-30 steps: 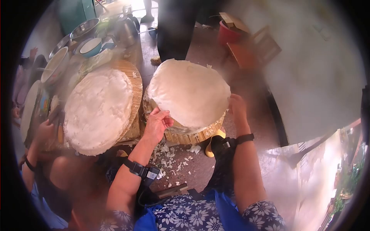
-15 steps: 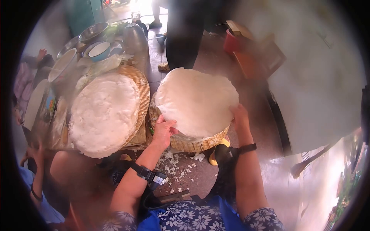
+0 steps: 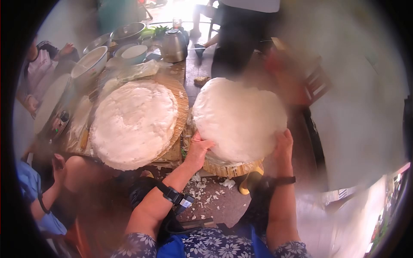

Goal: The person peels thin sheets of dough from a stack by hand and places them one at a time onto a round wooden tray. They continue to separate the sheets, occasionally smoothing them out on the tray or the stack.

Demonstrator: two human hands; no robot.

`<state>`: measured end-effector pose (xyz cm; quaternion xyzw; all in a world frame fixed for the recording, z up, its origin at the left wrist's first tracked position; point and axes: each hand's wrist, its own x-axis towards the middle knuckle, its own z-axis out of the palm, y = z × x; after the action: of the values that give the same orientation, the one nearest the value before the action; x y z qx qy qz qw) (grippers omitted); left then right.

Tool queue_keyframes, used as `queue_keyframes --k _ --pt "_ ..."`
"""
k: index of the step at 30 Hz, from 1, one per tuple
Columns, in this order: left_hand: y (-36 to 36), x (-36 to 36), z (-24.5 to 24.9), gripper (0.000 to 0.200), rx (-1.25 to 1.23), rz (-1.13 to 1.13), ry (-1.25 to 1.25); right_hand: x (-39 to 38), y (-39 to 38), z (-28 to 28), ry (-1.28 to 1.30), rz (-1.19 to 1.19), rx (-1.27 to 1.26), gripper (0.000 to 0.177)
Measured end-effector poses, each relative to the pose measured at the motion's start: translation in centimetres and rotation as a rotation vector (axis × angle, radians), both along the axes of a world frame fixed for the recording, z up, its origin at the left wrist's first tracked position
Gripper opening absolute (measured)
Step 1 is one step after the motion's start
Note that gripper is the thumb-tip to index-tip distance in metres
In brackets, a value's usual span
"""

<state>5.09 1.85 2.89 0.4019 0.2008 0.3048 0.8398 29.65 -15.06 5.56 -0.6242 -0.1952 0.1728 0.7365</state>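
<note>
A large round white sheet [image 3: 238, 120] lies over a round woven straw tray [image 3: 232, 169], whose lower edge shows beneath it. My left hand [image 3: 199, 150] is closed on the sheet's lower left edge, thumb on top. At the right edge my right hand [image 3: 284, 146] grips the same sheet, its fingers partly blurred. To the left, a second round white sheet or stack [image 3: 134, 122] rests on another straw tray [image 3: 183, 101] on the table.
Bowls [image 3: 134, 53] and a metal kettle [image 3: 173, 45] stand at the table's back. A co-worker's hand [image 3: 59, 167] is at the lower left; another person in dark clothes [image 3: 232, 47] stands ahead. White scraps [image 3: 206, 193] litter the floor.
The view has shifted, so the trays and table appear farther right. The sheet between my hands now lies lower and flatter over its tray. Both hands still hold its edges.
</note>
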Motion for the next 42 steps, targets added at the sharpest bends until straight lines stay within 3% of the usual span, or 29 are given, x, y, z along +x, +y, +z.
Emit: queue_keyframes --k 2,4,11,14,21,25,29,32,35,39,42 --pt "-0.1 -0.5 0.8 0.052 0.013 -0.002 -0.051 -0.7 0.0 0.4 -0.139 0.023 0.018 0.009" --pt "-0.4 -1.2 2.1 0.051 0.048 0.06 -0.077 -1.0 0.2 1.1 0.048 0.056 0.109 0.01" --pt "2.0 -7.6 5.4 0.052 0.285 0.215 -0.169 -7.1 5.0 5.7 0.009 0.183 0.268 0.016" --pt "3.7 -11.9 6.8 0.053 0.165 0.263 -0.239 -10.5 8.7 8.0 0.005 0.291 0.277 0.018" --pt "6.7 -20.9 10.7 0.033 0.099 0.716 -0.302 -17.2 18.6 8.6 0.048 0.517 0.283 0.018" --pt "10.3 -26.3 8.2 0.042 0.178 0.726 0.096 -21.1 22.0 7.5 0.136 0.585 0.247 0.019" --pt "11.6 -28.3 6.6 0.037 0.215 0.954 0.356 -22.9 23.6 4.5 0.15 0.613 0.146 0.017" --pt "12.8 -29.7 4.8 0.042 0.368 1.038 0.726 -23.1 23.6 3.6 0.106 0.676 0.09 0.019" --pt "13.1 -30.9 4.9 0.046 0.29 1.064 0.66 -23.1 23.2 3.5 -0.08 0.682 0.057 0.023" --pt "13.8 -31.1 4.2 0.046 0.07 1.085 0.201 -23.4 23.4 3.3 -0.495 0.69 0.115 0.023" --pt "13.9 -30.7 4.0 0.042 0.218 1.138 0.409 -24.0 23.3 4.1 -0.149 0.718 0.123 0.022"
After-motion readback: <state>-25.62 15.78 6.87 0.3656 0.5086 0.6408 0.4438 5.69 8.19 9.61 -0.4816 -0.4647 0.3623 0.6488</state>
